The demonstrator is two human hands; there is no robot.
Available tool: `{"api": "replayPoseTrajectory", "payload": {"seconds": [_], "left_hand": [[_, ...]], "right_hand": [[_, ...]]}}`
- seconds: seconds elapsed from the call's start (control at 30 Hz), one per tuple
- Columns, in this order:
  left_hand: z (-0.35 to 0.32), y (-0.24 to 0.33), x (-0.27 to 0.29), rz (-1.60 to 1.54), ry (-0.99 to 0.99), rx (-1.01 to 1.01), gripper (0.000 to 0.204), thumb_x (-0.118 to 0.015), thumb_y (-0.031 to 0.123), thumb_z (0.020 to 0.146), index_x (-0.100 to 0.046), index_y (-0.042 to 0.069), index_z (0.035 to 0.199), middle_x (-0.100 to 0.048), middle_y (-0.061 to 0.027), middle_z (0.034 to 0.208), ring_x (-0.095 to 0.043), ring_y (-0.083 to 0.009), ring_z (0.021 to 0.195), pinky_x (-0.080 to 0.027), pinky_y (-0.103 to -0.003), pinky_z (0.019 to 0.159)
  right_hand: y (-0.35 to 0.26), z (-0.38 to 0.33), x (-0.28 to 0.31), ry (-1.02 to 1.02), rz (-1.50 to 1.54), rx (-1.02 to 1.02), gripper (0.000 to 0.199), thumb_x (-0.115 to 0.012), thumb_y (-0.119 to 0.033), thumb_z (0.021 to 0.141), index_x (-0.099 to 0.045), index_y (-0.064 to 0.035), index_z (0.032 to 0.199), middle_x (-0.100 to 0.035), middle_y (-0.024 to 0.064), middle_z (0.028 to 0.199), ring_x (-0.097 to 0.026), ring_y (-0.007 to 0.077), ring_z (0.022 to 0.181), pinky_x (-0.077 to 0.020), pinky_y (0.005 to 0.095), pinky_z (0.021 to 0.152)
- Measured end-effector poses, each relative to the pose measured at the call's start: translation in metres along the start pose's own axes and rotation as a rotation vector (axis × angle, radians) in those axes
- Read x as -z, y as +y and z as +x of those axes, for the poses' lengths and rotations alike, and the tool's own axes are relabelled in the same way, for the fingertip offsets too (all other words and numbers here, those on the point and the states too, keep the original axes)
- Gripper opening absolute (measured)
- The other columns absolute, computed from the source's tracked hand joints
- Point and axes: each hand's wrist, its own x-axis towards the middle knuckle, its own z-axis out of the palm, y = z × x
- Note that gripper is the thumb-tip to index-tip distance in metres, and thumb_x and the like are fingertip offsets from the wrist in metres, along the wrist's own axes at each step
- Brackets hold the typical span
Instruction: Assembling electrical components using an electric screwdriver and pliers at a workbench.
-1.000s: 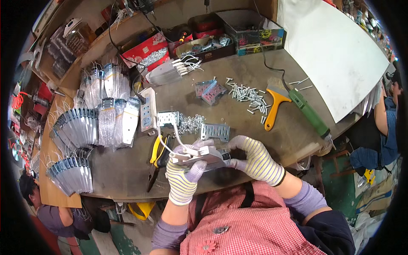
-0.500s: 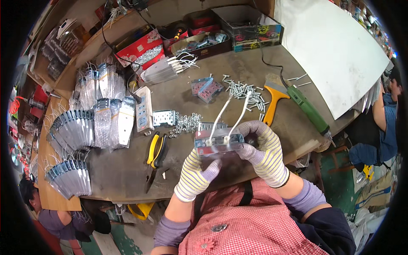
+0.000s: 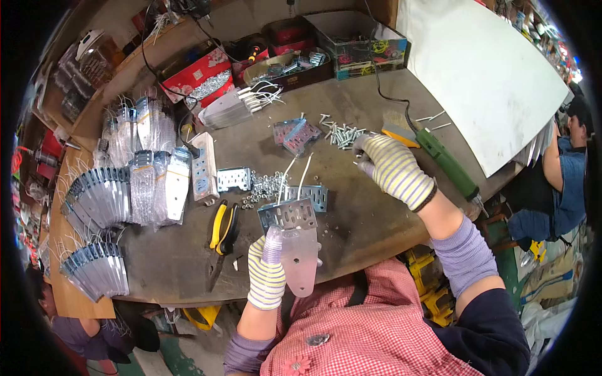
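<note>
My left hand [image 3: 266,272], in a striped glove, is closed around a clear plate [image 3: 300,263] with a rounded lower end. Across the plate's top sits a slotted metal bracket [image 3: 288,215], and two white wires [image 3: 303,177] stick up behind it. My right hand [image 3: 395,169], gloved alike, is at the near right edge of a pile of screws [image 3: 342,136]. Its fingers are curled together; whatever they pinch is too small to make out. Just beyond the held piece lies another slotted bracket [image 3: 315,198], beside a scatter of small nuts [image 3: 266,187].
Yellow-black pliers [image 3: 224,229] lie left of my left hand. A green electric screwdriver [image 3: 446,164] and a partly hidden orange-handled brush [image 3: 401,138] are at the right. Bundled clear plates [image 3: 97,200] cover the left side. Boxes of parts [image 3: 288,69] line the back.
My right hand has let go of the bracketed plate and moved up and right to the screws. My left hand has turned the plate so its clear face shows, rounded end toward me.
</note>
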Motion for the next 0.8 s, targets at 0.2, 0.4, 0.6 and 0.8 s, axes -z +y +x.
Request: {"api": "replayPoseTrajectory", "payload": {"seconds": [0.2,0.4,0.6,0.8], "left_hand": [[-0.005,-0.002,0.0,0.035,0.038,-0.049,0.056,-0.056,0.044,0.095,-0.061,-0.01,0.108,-0.069,-0.0197,0.091,-0.07,-0.0284,0.076,-0.061,-0.039,0.064],[-0.001,-0.005,0.0,0.124,0.059,-0.062,0.057,-0.053,0.048,0.096,-0.062,-0.008,0.107,-0.071,-0.0164,0.09,-0.071,-0.0243,0.076,-0.06,-0.035,0.064],[-0.003,-0.004,0.0,0.121,0.058,-0.081,0.059,-0.053,0.049,0.096,-0.062,-0.008,0.107,-0.071,-0.0172,0.091,-0.071,-0.025,0.077,-0.06,-0.036,0.065],[-0.002,-0.006,0.007,-0.003,0.023,-0.07,0.052,-0.059,0.041,0.094,-0.062,-0.008,0.108,-0.07,-0.0192,0.093,-0.07,-0.0271,0.078,-0.061,-0.038,0.065]], "right_hand": [[0.008,0.006,-0.022,-0.012,-0.199,0.074,0.025,-0.069,-0.007,0.073,-0.06,-0.0026,0.095,-0.063,0.0186,0.086,-0.061,0.0376,0.084,-0.0496,0.047,0.074],[0.022,0.029,-0.028,0.034,-0.127,0.043,0.029,-0.068,-0.005,0.072,-0.059,-0.0028,0.099,-0.062,0.0146,0.07,-0.062,0.0349,0.066,-0.0505,0.044,0.062],[-0.012,0.02,-0.011,-0.058,-0.401,0.2,0.027,-0.058,-0.006,0.08,-0.062,-0.0034,0.106,-0.066,0.0166,0.092,-0.063,0.032,0.085,-0.0515,0.0418,0.075],[-0.011,0.024,-0.02,-0.073,-0.401,0.14,0.024,-0.057,-0.005,0.078,-0.063,-0.0046,0.101,-0.065,0.0163,0.084,-0.064,0.0332,0.079,-0.0511,0.044,0.07]]}}
